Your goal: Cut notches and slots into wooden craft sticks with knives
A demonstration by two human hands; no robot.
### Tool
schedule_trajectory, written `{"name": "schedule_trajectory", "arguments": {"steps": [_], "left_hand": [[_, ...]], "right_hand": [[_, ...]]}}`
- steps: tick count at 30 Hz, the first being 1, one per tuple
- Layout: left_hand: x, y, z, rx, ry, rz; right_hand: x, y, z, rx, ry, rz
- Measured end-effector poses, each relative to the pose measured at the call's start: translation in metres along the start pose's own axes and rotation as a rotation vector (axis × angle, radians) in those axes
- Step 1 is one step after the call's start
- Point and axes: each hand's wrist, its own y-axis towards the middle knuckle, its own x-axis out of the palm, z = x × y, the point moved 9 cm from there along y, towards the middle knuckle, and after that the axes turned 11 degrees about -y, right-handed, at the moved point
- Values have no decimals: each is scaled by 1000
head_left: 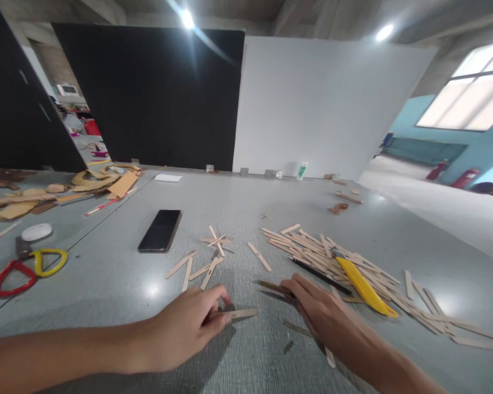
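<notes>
My left hand [184, 328] pinches one end of a wooden craft stick [245, 313], which points right just above the table. Across from it, my right hand [318, 309] is closed on another craft stick [271, 285], darker and slightly blurred, its tip pointing left. The two sticks are apart. Beyond my left hand lie several sticks [179, 265] joined or overlapping in a zigzag, and a star of crossed sticks [216, 241]. A single stick [259, 257] lies between these and the loose pile [312, 251]. Part of a stick [330, 357] shows beneath my right wrist.
A yellow utility knife [365, 287] and a black pen [318, 273] rest by the pile. Left are a phone [160, 231], red-and-yellow scissors [28, 271], a white mouse-like object [36, 231] and cardboard scraps [94, 180]. Upright panels [308, 104] close the table's back; a small bottle [302, 171] stands there.
</notes>
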Motion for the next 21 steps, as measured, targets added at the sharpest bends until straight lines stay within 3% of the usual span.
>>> {"name": "schedule_trajectory", "arguments": {"steps": [5,7,10,12,16,21], "left_hand": [[-7,4,-3,6,22,33],[-7,5,-6,-46,-46,1],[6,2,-17,-199,-233,-164],[14,-2,-22,-275,-331,-264],[23,-7,-21,-293,-445,-359],[33,-11,-21,-320,-548,-374]], "right_hand": [[-9,-3,7,176,121,109],[-7,-7,6,275,288,106],[9,-12,1,439,993,20],[7,-13,-2,474,1248,51],[9,-17,4,563,1170,89],[37,-27,-26,603,1153,-117]]}}
